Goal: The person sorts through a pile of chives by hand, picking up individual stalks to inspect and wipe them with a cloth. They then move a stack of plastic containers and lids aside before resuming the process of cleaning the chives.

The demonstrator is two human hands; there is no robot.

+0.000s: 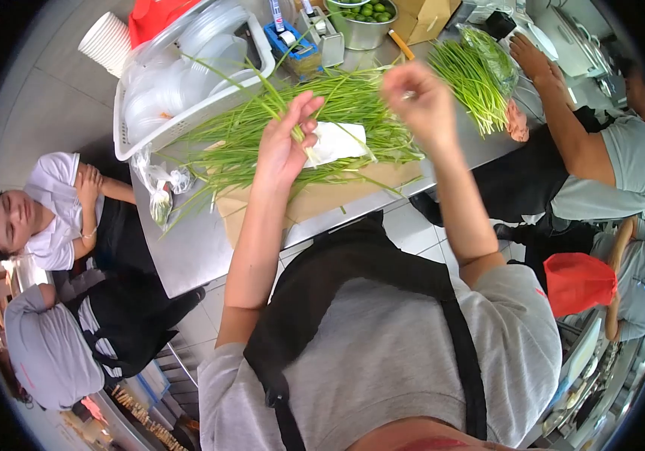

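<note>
Long green stalks (360, 98) lie spread over brown cardboard (367, 188) on the metal table. My left hand (286, 139) is raised above them, its fingers wrapped round a few stalks that point up and to the left. A white paper piece (337, 143) lies among the stalks just right of that hand. To the right, my right hand (420, 94) hovers over the pile, blurred, with thumb and fingers pinched together; what is between the fingertips is too small to name.
Behind the pile are a white basket (131, 124) of clear plastic containers, a blue tape dispenser (291, 43) and a metal pot (360, 34) of green limes. Another green bundle (472, 79) lies right, near a co-worker's hands (534, 60). More people stand left and right. The metal table (187, 259) ends before me.
</note>
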